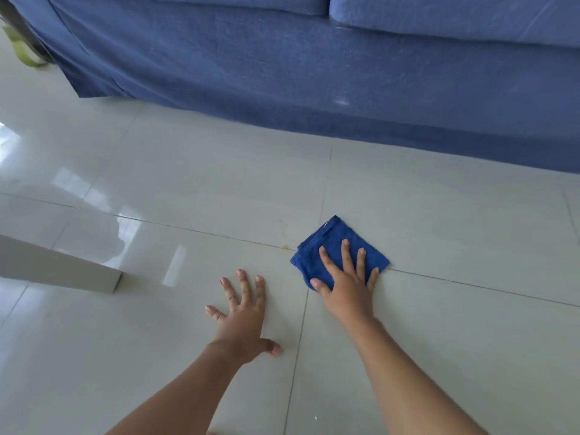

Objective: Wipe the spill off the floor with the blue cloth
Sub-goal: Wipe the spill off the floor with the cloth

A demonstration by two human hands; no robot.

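Note:
A folded blue cloth (333, 243) lies flat on the pale tiled floor (439, 230). My right hand (348, 284) presses down on its near half, fingers spread over it. Just left of the cloth, faint yellowish spill marks (285, 245) sit along a grout line, with a few more specks a little farther away. My left hand (243, 315) rests flat on a bare tile to the left of the cloth, fingers apart, holding nothing.
A blue sofa (282, 73) with a skirt reaching the floor runs across the back. A white furniture leg or panel (62, 271) juts in from the left. A green object (22, 48) sits at the far left by the sofa's corner.

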